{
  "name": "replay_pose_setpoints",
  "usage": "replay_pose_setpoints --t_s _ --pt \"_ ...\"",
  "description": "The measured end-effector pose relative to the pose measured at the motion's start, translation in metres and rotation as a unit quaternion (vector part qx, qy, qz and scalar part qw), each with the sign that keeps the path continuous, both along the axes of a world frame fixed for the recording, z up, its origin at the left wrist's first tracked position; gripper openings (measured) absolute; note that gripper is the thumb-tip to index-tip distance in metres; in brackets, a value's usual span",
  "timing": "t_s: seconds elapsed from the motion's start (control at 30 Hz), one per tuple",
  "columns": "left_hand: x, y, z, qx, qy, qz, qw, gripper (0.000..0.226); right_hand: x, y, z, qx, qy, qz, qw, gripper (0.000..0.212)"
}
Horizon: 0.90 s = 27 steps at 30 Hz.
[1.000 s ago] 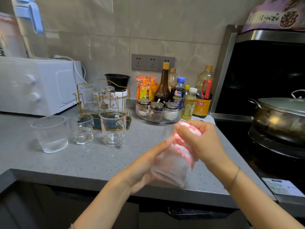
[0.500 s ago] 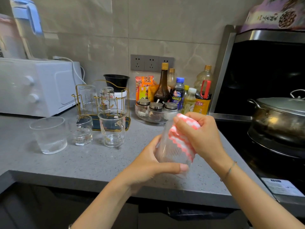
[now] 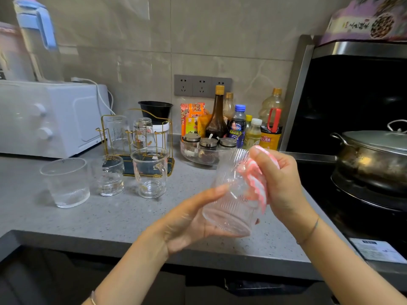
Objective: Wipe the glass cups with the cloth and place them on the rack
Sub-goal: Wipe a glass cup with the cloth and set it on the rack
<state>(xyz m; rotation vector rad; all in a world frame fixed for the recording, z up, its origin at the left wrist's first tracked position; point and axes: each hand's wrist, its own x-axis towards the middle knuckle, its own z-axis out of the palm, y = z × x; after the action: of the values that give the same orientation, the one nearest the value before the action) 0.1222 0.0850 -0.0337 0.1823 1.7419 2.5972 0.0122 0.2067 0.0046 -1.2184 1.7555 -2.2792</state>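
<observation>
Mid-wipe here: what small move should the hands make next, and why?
Probably rotate the clear ribbed glass cup a little in the left hand, since the right hand holds the pink-and-white striped cloth against its rim and only that side is covered.

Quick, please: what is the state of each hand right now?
Left hand: closed, holding the ribbed glass cup.
Right hand: closed, holding the pink-and-white cloth against the cup.
</observation>
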Motion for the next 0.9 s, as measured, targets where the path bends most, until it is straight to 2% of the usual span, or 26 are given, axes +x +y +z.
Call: replay_pose_setpoints --t_s 0.07,0.17,0.23,0.3,0.4,0.53,0.6,0.67,0.77,0.9 --pt "0.002 0.002 0.008 -0.116 -0.017 0.057 0.991 0.071 0.000 -0.001 0.001 0.016 0.017 -0.023 0.999 0.037" --pt "0.003 0.011 0.015 -0.256 0.001 0.143 0.956 0.074 0.002 -0.004 0.002 0.025 0.044 -0.053 0.997 0.030" --pt "0.003 0.015 0.015 -0.277 0.036 0.194 0.940 0.073 0.002 -0.006 0.001 0.025 0.044 -0.063 0.997 0.028" --pt "0.003 0.015 0.014 -0.276 0.048 0.196 0.940 0.072 0.003 -0.006 0.000 0.020 0.049 -0.055 0.997 0.032" --pt "0.006 0.009 0.011 -0.235 0.031 0.163 0.958 0.073 0.006 -0.005 0.001 0.024 0.051 -0.029 0.998 0.028" --pt "0.008 0.006 0.006 0.011 0.023 0.037 0.999 0.058 0.004 -0.005 0.004 -0.008 -0.004 0.044 0.999 0.028" --pt "0.006 0.006 0.003 0.125 0.026 -0.041 0.991 0.060 0.003 -0.005 0.003 -0.023 -0.014 0.079 0.997 0.024" --pt "0.003 0.005 0.002 0.196 0.031 -0.115 0.973 0.059 0.004 -0.006 0.003 -0.031 -0.009 0.075 0.997 0.027" --pt "-0.002 0.002 0.000 0.193 0.032 -0.120 0.973 0.064 0.005 -0.005 0.006 -0.020 0.001 0.045 0.999 0.026" --pt "-0.003 -0.004 0.009 0.053 0.024 -0.007 0.998 0.061 0.003 -0.001 0.012 -0.008 -0.025 0.015 1.000 0.018"
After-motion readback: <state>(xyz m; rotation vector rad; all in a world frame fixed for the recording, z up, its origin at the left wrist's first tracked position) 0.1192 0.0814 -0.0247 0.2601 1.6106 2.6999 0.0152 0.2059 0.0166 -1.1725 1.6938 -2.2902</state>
